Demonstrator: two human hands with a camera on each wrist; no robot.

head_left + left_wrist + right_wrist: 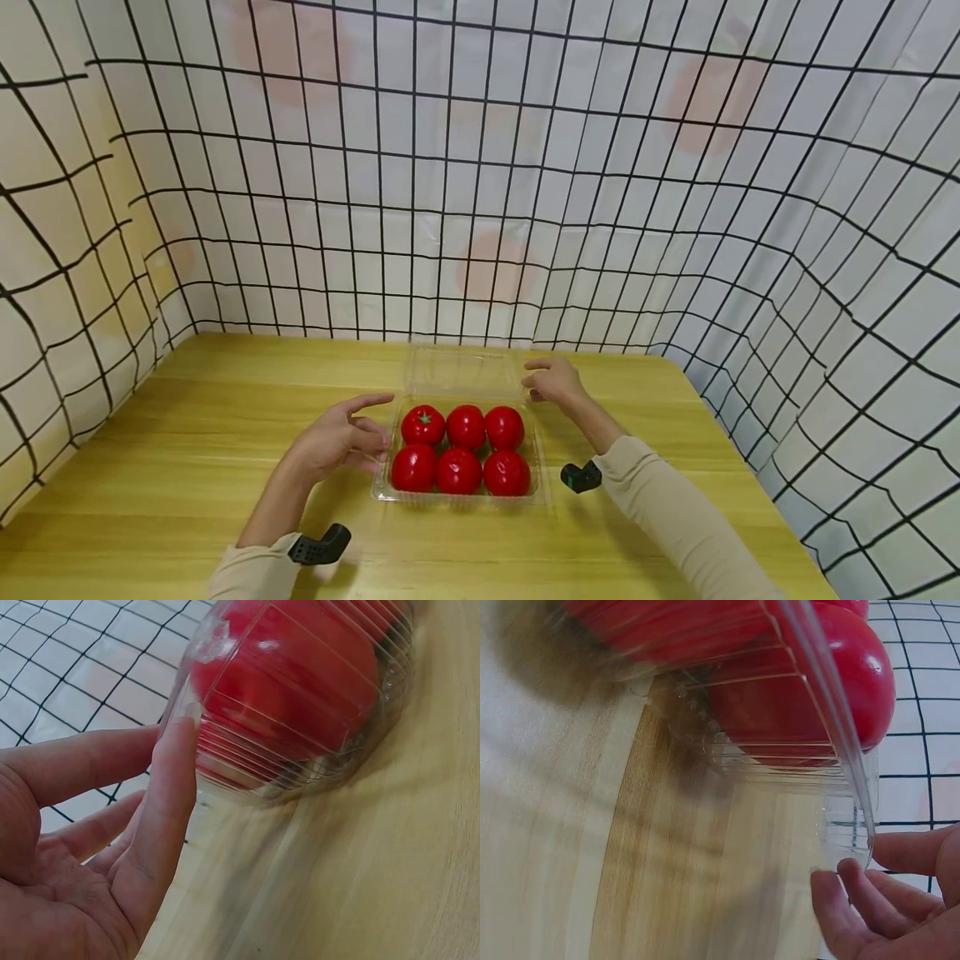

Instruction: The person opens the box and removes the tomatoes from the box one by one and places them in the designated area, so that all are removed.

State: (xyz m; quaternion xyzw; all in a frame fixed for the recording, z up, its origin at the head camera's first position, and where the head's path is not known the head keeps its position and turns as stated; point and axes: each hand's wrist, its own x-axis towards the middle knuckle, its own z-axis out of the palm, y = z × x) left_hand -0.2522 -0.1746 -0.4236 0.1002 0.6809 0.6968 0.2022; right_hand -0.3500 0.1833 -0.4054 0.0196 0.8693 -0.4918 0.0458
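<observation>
Several shiny red tomatoes (466, 427) sit in two rows in a clear plastic box (536, 493); one at the back left shows a green stem. Its clear lid (461, 371) is folded back behind the box. My left hand (337, 442) is at the box's left side, fingers fairly straight; in the left wrist view, fingertips (182, 724) touch the clear wall. At the lid's right edge, my right hand (555, 382) holds its fingers bent. The right wrist view shows the lid's edge between the fingertips (851, 868) of that hand, which pinch it.
The box stands on a yellow wood-grain table (225, 417). A white cloth with a black grid (480, 167) and faint coloured prints hangs behind and on both sides. Black wrist devices (321, 546) sit at the cuffs of beige sleeves.
</observation>
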